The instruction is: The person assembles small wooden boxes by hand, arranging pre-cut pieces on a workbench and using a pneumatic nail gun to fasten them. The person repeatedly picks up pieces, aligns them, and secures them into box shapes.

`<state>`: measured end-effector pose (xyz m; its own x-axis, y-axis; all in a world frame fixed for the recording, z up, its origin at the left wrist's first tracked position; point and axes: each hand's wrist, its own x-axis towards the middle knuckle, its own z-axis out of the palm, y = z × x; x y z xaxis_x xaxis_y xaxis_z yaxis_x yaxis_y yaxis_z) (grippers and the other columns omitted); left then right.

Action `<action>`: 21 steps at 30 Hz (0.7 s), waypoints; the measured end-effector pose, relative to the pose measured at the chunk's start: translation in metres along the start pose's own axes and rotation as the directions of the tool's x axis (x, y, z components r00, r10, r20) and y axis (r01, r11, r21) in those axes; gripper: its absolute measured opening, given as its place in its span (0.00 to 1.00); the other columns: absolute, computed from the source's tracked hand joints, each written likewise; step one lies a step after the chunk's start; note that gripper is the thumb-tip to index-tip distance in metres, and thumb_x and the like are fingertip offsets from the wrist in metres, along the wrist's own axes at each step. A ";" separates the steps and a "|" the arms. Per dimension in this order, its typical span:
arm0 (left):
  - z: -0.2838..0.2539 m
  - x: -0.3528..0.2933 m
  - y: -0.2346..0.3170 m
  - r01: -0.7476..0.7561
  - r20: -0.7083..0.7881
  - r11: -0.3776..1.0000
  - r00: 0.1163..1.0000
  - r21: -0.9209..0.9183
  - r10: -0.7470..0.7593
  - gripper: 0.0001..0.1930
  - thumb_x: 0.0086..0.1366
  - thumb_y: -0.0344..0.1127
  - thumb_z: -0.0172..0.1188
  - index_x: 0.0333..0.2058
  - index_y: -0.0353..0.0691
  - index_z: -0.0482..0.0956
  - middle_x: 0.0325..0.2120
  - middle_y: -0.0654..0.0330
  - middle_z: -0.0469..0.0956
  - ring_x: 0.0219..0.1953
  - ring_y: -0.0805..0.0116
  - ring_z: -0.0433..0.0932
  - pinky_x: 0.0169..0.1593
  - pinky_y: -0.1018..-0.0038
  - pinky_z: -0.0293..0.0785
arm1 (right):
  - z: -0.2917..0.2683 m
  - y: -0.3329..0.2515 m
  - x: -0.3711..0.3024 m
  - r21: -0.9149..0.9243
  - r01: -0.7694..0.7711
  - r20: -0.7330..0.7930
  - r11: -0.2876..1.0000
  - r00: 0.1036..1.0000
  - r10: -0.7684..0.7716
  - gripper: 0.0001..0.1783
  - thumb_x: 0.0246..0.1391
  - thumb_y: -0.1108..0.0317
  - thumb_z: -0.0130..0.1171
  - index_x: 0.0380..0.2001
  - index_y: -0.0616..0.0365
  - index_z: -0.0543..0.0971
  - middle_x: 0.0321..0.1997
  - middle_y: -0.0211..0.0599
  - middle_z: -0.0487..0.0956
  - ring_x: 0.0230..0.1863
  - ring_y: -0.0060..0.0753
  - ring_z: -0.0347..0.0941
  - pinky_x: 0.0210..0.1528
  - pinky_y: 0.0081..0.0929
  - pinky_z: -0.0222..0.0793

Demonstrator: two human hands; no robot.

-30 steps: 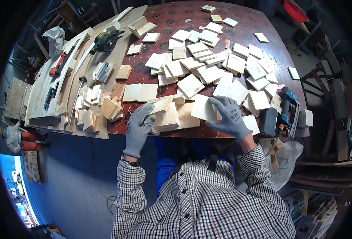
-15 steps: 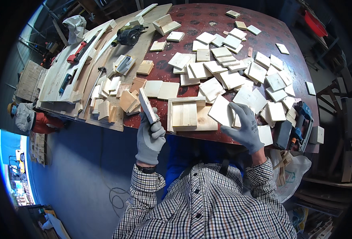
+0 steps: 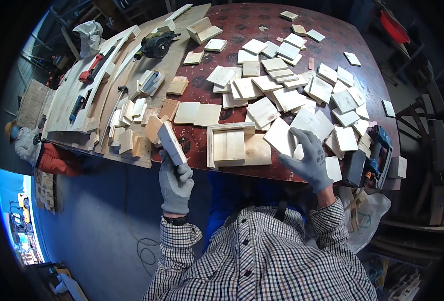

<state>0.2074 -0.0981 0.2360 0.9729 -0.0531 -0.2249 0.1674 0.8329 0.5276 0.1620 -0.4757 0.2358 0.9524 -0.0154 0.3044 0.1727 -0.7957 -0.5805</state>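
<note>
A small flat wooden block [image 3: 171,142] is held in the left hand [image 3: 175,183], which is covered by a grey glove. The fingers are closed around the lower end of the block, and the block is lifted up at the near edge of the dark red desk [image 3: 242,22], tilted with its top end leaning away. The right hand [image 3: 308,159], also in a grey glove, is laid flat and open on a pale wooden square [image 3: 282,136] near the front edge of the desk; nothing is gripped by it. Between the two hands a small wooden tray [image 3: 237,145] is seen, made of flat boards with thin strips along its far and left sides. It is resting on the desk, just beside the pale square. Many more wooden squares [image 3: 282,75] are spread over the far and right parts of the desk, some lying on top of each other. On the left, long pale planks [image 3: 81,95] are laid side by side, and a hammer [image 3: 112,108], a red tool [image 3: 92,67] and a dark power tool [image 3: 156,44] are placed on them. A blue and black power tool [image 3: 377,153] is found at the right edge of the desk, close to the right hand. Checked sleeves are worn on both arms.
</note>
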 end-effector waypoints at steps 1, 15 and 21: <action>0.003 -0.003 -0.004 -0.131 -0.198 0.944 0.960 0.303 0.197 0.20 0.81 0.46 0.54 0.54 0.32 0.75 0.34 0.61 0.80 0.21 0.80 0.67 0.25 0.83 0.63 | 0.001 0.006 -0.001 -0.063 -0.017 -0.047 0.998 0.999 0.014 0.46 0.48 0.44 0.76 0.64 0.58 0.74 0.56 0.46 0.78 0.58 0.49 0.75 0.62 0.46 0.67; 0.016 0.004 -0.048 -0.693 0.800 -0.442 0.591 0.569 0.103 0.23 0.58 0.25 0.69 0.54 0.41 0.85 0.55 0.50 0.81 0.54 0.49 0.83 0.55 0.60 0.83 | 0.010 0.039 0.099 -0.561 -0.067 -0.215 0.825 0.974 -0.066 0.36 0.54 0.41 0.71 0.60 0.51 0.79 0.61 0.41 0.77 0.59 0.49 0.73 0.66 0.53 0.59; -0.009 -0.043 -0.041 -0.621 0.730 -0.384 0.609 0.683 0.311 0.28 0.53 0.21 0.70 0.55 0.40 0.83 0.56 0.49 0.81 0.55 0.48 0.83 0.56 0.59 0.83 | 0.118 -0.088 0.219 -0.128 0.510 0.451 0.850 0.794 -0.408 0.40 0.57 0.35 0.66 0.62 0.52 0.77 0.58 0.47 0.81 0.59 0.54 0.77 0.61 0.46 0.70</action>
<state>0.1573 -0.1253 0.2163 0.7609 -0.1752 0.6247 -0.5602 -0.6632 0.4963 0.3855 -0.3379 0.2642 0.7986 0.5859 0.1376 0.6007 -0.7622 -0.2414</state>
